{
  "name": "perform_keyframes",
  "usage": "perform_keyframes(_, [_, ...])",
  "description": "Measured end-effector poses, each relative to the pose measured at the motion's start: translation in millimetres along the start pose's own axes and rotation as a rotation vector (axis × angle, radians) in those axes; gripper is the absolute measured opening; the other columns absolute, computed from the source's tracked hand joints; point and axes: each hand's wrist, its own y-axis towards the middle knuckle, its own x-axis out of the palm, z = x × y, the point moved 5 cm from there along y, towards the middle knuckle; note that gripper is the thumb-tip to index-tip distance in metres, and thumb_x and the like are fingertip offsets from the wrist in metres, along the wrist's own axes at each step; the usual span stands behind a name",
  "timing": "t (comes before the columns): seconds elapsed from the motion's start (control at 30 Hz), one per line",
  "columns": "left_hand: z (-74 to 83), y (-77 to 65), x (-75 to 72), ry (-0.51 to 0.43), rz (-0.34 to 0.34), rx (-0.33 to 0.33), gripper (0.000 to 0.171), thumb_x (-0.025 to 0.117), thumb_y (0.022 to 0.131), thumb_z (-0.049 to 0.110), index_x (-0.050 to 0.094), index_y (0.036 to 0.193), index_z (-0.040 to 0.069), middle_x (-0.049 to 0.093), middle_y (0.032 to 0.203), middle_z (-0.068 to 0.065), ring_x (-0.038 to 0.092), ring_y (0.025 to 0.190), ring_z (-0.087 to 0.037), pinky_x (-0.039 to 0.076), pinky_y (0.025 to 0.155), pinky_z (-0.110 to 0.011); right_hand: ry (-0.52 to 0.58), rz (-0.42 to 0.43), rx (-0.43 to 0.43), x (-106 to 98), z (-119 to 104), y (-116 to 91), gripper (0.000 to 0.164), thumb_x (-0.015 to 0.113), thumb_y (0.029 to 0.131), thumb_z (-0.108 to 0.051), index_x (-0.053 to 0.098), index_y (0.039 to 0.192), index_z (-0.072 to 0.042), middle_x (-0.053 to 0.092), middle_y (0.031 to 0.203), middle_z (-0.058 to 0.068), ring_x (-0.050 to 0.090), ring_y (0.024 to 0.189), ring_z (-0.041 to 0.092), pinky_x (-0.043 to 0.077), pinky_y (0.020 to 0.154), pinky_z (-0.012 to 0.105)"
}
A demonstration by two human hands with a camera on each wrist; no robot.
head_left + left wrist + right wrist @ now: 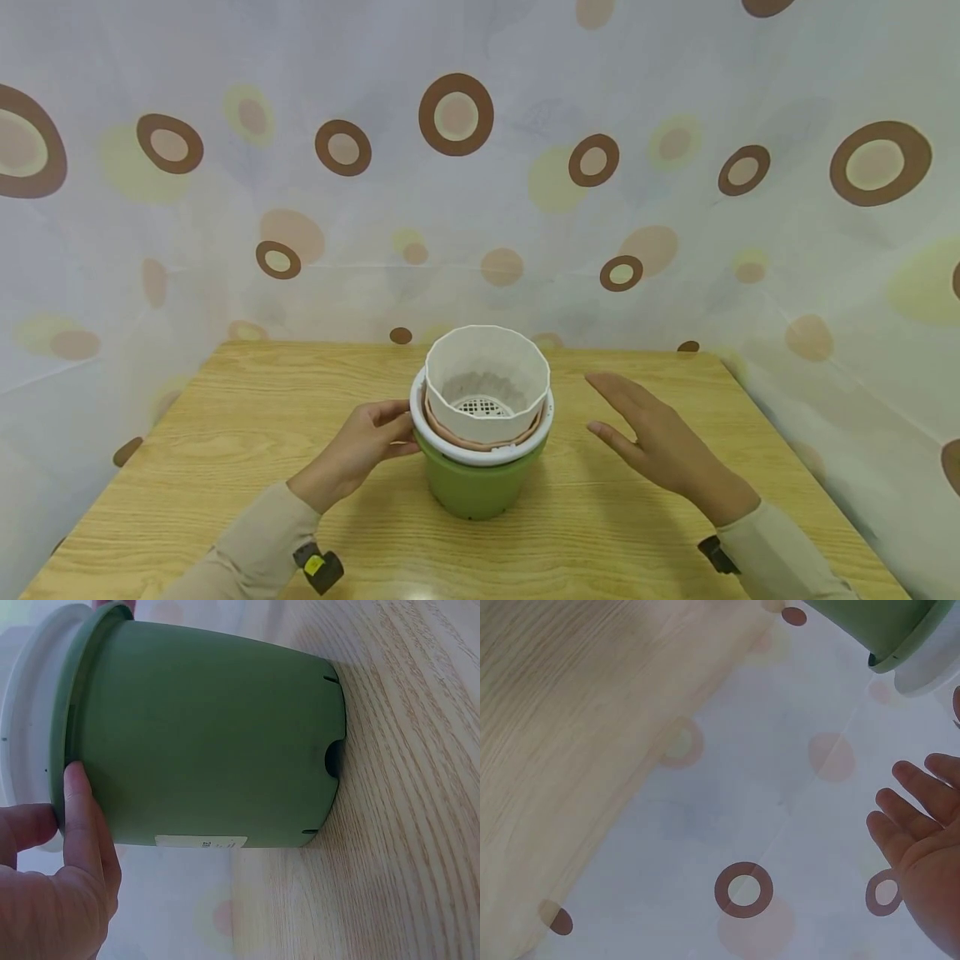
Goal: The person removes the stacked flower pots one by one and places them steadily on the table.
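A stack of nested flowerpots stands upright on the table. Outermost is a green flowerpot [480, 483], with a white rim [483, 457] sitting above it. Inside that shows the edge of a terracotta-coloured pot [457, 439], and innermost is a white pot [487, 367] with a grid of holes in its bottom. At the stack's left side my left hand [367, 446] holds the green pot by its rim, fingers [81, 817] tucked under the lip. My right hand [663, 437] is held in the air to the right of the stack, fingers extended, touching nothing.
The wood-grain table [240, 442] extends around the pots. Behind it and at its sides hangs a pale sheet [390, 208] with brown rings and coloured spots. A label [201, 841] is stuck on the green pot's side.
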Motion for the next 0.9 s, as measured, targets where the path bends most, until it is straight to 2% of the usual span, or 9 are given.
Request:
perform_keyframes(0.27, [0.1,-0.7,0.0,0.0,0.001,-0.003,0.048,0.052,0.1,0.018,0.042,0.137,-0.011,0.062,0.111,-0.011,0.063,0.093,-0.012,0.056,0.088,-0.029,-0.023,0.032,-0.054,-7,-18,5,0.066,0.068,0.09,-0.024,0.038,0.147,-0.01,0.044,0.145,0.011,0.041,0.133,0.035,0.042,0.103,0.054])
perform_keyframes(0.9, [1.3,-2.0,0.7,-0.003,-0.009,0.005,0.05,0.052,0.1,0.02,0.042,0.138,-0.01,0.062,0.113,-0.012,0.063,0.094,-0.013,0.055,0.089,-0.03,-0.023,0.097,-0.15,-24,-46,16,0.065,0.067,0.091,-0.026,0.038,0.147,-0.011,0.045,0.145,0.009,0.037,0.136,0.03,0.04,0.106,0.05])
